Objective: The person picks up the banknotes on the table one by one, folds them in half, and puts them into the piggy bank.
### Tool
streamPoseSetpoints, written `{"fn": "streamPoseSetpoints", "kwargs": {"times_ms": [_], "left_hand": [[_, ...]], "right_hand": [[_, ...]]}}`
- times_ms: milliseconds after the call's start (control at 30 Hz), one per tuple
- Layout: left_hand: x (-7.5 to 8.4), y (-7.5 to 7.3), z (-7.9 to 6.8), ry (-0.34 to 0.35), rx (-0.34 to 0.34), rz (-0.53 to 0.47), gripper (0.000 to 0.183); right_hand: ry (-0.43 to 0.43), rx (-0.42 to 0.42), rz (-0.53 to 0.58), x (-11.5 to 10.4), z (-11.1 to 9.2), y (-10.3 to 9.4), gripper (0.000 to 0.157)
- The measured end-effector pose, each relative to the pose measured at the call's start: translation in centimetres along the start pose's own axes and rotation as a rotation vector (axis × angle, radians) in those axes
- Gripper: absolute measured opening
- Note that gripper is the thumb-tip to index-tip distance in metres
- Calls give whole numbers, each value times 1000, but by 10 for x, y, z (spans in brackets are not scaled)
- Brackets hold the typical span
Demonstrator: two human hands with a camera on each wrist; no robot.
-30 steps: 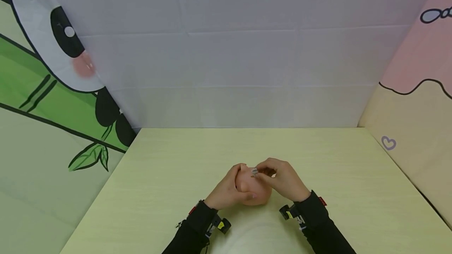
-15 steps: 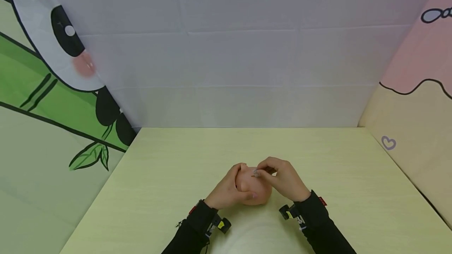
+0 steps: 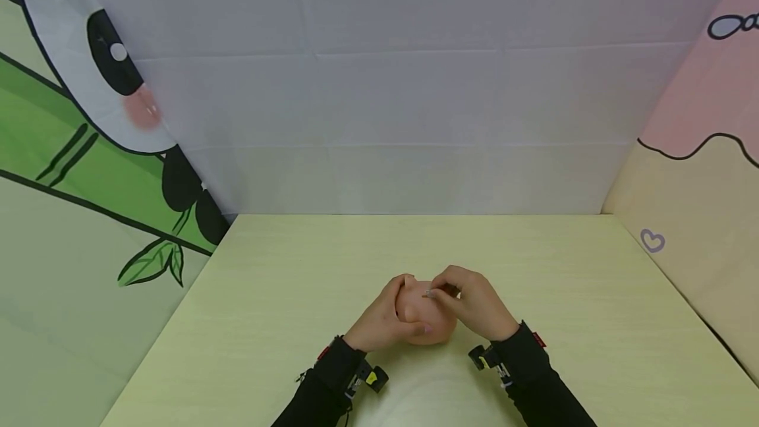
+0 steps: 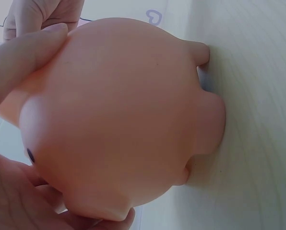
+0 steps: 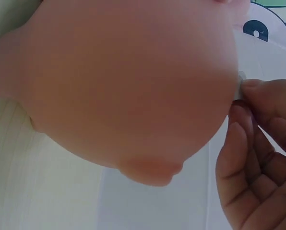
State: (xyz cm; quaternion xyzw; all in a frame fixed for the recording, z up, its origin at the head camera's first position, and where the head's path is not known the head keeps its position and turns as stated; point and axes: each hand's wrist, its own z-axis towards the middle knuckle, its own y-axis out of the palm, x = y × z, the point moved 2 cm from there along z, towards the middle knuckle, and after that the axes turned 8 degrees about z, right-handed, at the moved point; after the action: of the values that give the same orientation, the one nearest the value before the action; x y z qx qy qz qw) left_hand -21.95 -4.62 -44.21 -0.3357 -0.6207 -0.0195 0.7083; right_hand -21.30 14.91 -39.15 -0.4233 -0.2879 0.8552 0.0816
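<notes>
A pink piggy bank [image 3: 437, 323] stands on the table between the two hands. My left hand [image 3: 379, 323] grips its head end, thumb across the near side and fingers round the far side. In the left wrist view the bank's legs and one black eye show on its smooth body [image 4: 119, 110]. At the top of the bank, my right hand [image 3: 472, 300] pinches a small silvery coin [image 5: 241, 80] between thumb and fingers. The coin sits right at the bank's surface, largely covered by the fingertips. A slot's dark end shows beside the fingertips in the head view.
The pale wooden table [image 3: 308, 262] runs back to a grey-white curtain wall [image 3: 379, 104]. A panda print [image 3: 118, 64] covers the left side, and a pink and cream panel [image 3: 682, 216] borders the right.
The coin shows less between the right fingertips than a second ago, and those fingers have shifted slightly at the top of the bank. The left hand and the piggy bank stay in place.
</notes>
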Motion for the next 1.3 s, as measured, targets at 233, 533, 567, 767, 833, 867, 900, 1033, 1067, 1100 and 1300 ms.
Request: {"fn": "streamPoseSetpoints", "kwargs": {"times_ms": [233, 533, 567, 767, 833, 867, 900, 1033, 1067, 1100, 1300], "left_hand": [[-1, -1, 0, 2, 0, 5, 86], [0, -1, -1, -3, -5, 2, 86], [0, -2, -2, -4, -6, 2, 86], [-1, -1, -2, -9, -4, 27, 90], [-2, -1, -2, -6, -3, 33, 91], [-2, -1, -1, -4, -2, 35, 92], [-3, -1, -2, -6, -1, 37, 92], [-3, -1, -1, -7, 2, 46, 94], [-4, -1, -1, -11, 3, 48, 94], [-4, -1, -1, -16, 4, 50, 95], [-3, -1, -1, -11, -8, 21, 93]], "right_hand": [[38, -10, -29, -1, 0, 2, 12], [75, -7, -118, -3, 1, 3, 11], [76, -8, -123, -3, 1, 3, 11], [82, -9, -128, -4, 1, 3, 11], [87, -9, -124, -4, 1, 3, 12], [90, -8, -122, -4, 1, 3, 12], [90, -9, -122, -4, 1, 3, 12], [71, -12, -134, -5, 1, 2, 12], [63, -14, -136, -5, 1, 3, 12], [53, -16, -138, -5, 1, 3, 12], [29, -25, -140, -4, 1, 5, 9]]}}
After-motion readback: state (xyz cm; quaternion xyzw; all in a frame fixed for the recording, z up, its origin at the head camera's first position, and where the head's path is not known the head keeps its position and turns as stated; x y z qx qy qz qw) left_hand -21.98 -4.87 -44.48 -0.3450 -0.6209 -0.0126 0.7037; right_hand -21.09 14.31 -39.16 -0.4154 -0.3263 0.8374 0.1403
